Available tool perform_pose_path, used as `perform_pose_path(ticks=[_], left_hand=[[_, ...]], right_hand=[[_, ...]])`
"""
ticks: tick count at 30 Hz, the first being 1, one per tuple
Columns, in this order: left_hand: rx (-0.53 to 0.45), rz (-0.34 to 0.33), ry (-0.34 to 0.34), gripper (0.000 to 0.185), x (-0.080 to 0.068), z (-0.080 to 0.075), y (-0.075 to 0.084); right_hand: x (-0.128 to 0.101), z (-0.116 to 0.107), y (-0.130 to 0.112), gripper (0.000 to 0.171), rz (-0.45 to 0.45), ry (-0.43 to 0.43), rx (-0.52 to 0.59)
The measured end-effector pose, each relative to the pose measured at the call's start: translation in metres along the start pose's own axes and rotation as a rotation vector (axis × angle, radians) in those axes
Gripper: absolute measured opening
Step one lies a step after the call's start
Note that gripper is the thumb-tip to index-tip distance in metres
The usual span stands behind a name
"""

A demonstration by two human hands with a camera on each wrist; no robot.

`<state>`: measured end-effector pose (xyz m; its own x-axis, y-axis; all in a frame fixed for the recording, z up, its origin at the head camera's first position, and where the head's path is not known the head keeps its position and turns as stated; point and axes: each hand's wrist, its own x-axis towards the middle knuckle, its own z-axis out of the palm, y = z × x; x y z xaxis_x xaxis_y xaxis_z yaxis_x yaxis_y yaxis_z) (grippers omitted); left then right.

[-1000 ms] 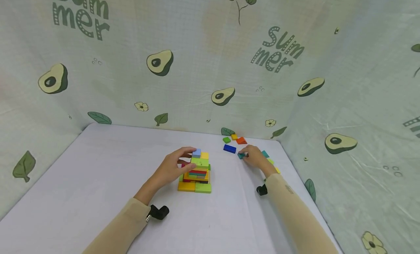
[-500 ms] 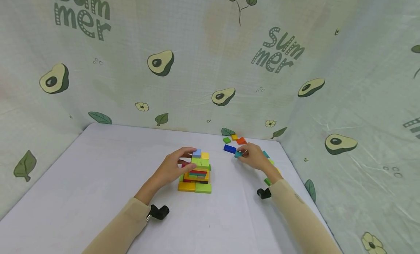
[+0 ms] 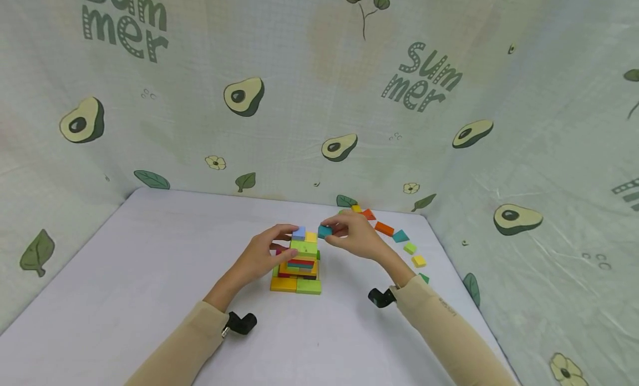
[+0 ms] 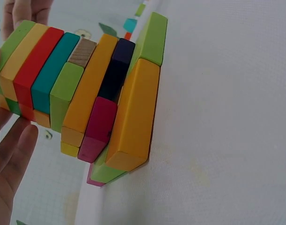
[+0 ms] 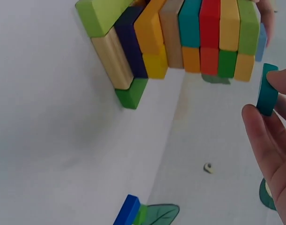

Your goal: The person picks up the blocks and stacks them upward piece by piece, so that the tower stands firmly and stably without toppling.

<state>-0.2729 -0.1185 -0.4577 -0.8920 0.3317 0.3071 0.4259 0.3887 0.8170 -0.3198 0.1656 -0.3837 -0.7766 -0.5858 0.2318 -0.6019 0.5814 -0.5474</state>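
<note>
A tower of coloured wooden blocks (image 3: 303, 247) stands on the white table, with a light blue block (image 3: 299, 234) and a yellow one on top. My left hand (image 3: 264, 253) is at the tower's upper left, its thumb by the light green block and a fingertip at the light blue one. In the left wrist view several fingers (image 4: 16, 145) extend along the stack. Just right of the top, my right hand (image 3: 355, 237) pinches a small teal block (image 3: 325, 232) between thumb and fingers. The right wrist view shows that teal block (image 5: 267, 91) apart from the tower.
Loose blocks curve along the table's right side, among them an orange block (image 3: 384, 228), a teal triangle (image 3: 401, 236) and a yellow block (image 3: 419, 260). A blue block (image 5: 128, 210) shows in the right wrist view. Patterned cloth (image 3: 279, 125) hangs behind the table.
My right hand has lifted the teal block from among the loose pieces and carried it left to the tower's top. My left hand has stayed at the tower.
</note>
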Motion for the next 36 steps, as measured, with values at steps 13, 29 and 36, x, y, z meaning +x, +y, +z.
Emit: perform_pose_path(ticks=[13, 29, 36], left_hand=[[-0.005, 0.008, -0.001, 0.06, 0.0, 0.001, -0.002], [-0.006, 0.011, -0.001, 0.06, 0.0, 0.0, -0.002], [0.004, 0.009, 0.005, 0.059, 0.0, 0.001, -0.001]], right_hand=[[0.008, 0.015, -0.016, 0.031, 0.01, -0.047, 0.048], [0.008, 0.009, -0.01, 0.046, 0.013, -0.076, 0.075], [0.016, -0.013, 0.041, 0.05, 0.053, 0.026, -0.027]])
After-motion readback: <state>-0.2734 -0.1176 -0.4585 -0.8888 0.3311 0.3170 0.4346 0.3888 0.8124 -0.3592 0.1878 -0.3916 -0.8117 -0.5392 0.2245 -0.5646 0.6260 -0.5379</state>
